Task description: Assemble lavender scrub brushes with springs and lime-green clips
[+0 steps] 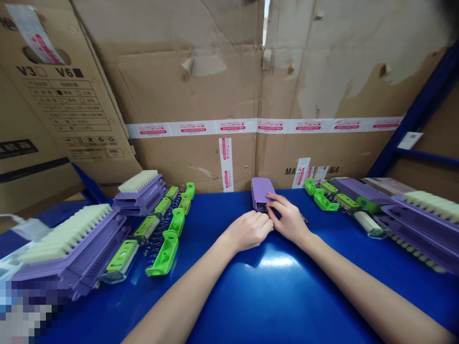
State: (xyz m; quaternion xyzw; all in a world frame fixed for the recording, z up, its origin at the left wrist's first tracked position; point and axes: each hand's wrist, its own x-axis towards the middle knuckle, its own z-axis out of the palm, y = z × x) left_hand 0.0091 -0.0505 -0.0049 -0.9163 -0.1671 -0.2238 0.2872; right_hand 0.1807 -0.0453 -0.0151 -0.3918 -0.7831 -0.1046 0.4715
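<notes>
A purple plastic casing (263, 190) with a dark opening at its near end lies on the blue tabletop (229, 306), in front of the cardboard. My right hand (289, 219) grips its near right side, with fingertips on the purple top. Close by, my left hand (250, 231) is closed with bent fingers at the casing's open end. Whatever those left fingers pinch is hidden. Thin dark coils show in the opening, just beyond the left knuckles. A dark thin object, partly covered by my right hand, lies behind it.
On the left stand purple brush parts (68, 234) with pale bristles, green-and-clear pieces (122, 255), springs (161, 227) and green end pieces (167, 253). Similar green pieces (324, 199) and purple brush parts (423, 224) lie right. Cardboard (193, 95) walls the back.
</notes>
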